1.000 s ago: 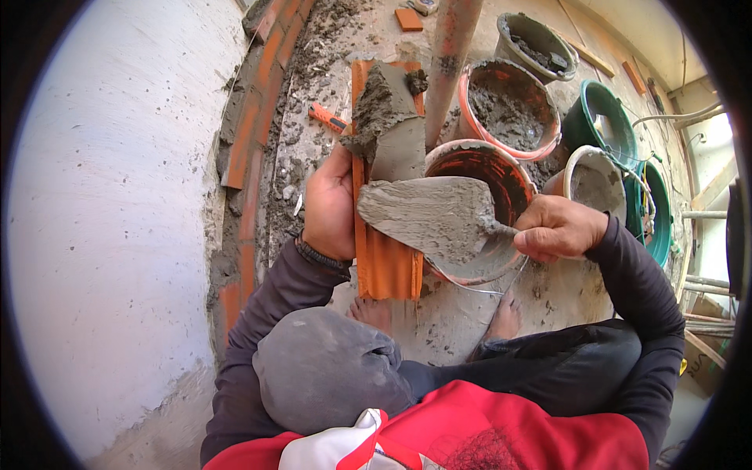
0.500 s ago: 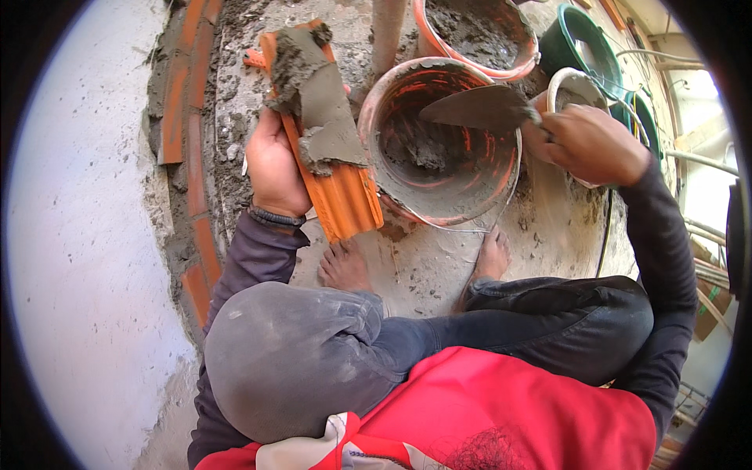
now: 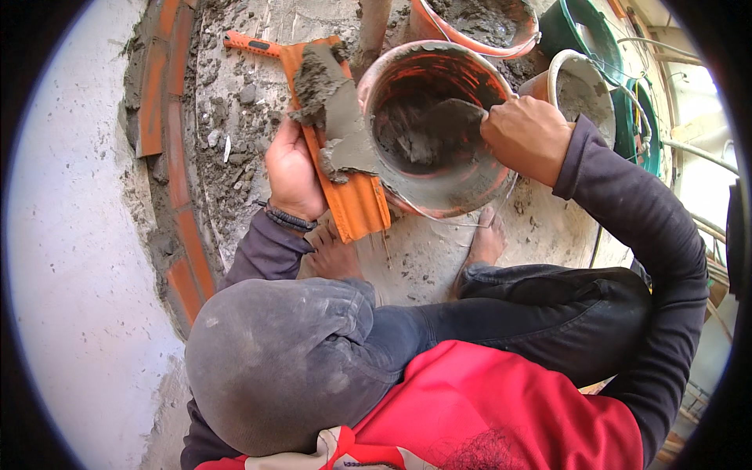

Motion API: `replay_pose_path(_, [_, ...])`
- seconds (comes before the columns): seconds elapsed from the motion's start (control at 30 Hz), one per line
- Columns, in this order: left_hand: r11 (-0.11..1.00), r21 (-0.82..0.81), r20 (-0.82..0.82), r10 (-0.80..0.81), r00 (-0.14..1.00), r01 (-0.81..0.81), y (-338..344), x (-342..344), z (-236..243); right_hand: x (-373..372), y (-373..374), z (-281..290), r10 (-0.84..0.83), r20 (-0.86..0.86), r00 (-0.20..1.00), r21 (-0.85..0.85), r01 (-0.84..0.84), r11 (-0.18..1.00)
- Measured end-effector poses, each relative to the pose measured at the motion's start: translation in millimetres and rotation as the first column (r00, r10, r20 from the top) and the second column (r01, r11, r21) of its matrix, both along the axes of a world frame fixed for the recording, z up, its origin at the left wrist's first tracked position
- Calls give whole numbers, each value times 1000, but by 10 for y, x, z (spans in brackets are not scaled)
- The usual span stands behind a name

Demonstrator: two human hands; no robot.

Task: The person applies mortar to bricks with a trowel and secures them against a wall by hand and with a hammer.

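My left hand [image 3: 294, 172] grips an orange ridged tile [image 3: 356, 211] by its left edge, tilted, with a thick band of grey mortar [image 3: 341, 121] on its upper part. My right hand [image 3: 525, 133] is closed on the handle of a trowel [image 3: 458, 113], whose blade is down inside the orange mortar bucket [image 3: 493, 176], partly hidden in shadow among dark, wet mortar. An orange-handled tool [image 3: 243, 41] lies just past the tile, its far end hidden.
A brick row [image 3: 178, 176] runs along the white wall [image 3: 74, 235] on my left, with debris beside it. More mortar buckets [image 3: 521, 47] and green buckets [image 3: 576, 16] stand ahead and right, near a vertical pole [image 3: 372, 23]. My bare feet [image 3: 486, 243] are below the bucket.
The trowel has left the tile and gone down into the bucket with my right hand. The tile in my left hand has moved left and now lies tilted, its lower end toward the right.
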State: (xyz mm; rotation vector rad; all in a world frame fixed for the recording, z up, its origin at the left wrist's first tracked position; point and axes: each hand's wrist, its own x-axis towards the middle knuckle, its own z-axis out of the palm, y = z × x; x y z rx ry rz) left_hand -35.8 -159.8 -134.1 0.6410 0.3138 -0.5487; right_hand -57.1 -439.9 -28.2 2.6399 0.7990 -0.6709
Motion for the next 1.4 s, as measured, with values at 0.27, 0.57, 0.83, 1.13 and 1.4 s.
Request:
replay_pose_path(0.27, [996, -29, -27, -86, 996, 85, -44, -128, -111, -53, -135, -204, -135, -472, 871, -3, 152, 988])
replay_pose_path(0.57, [897, -368, -23, -273, 962, 245, -20, -129, -243, -517, -75, -485, -187, -701, 688, 124, 375, 919])
replay_pose_path(0.83, [888, -351, -27, -326, 945, 297, 97, -94, -90, -553, 72, -37, -239, -388, 890, -22, 251, 968])
replay_pose_path(1.13, [857, -485, -155, -279, 948, 173, 125, -294, -234, -891, 25, -454, -184, -679, 711, 115, 351, 929])
replay_pose_path(1.4, [851, -504, -140, -247, 959, 146, 169, -279, -157, -941, -239, -481, -164, -714, 680, 374, 569, 732])
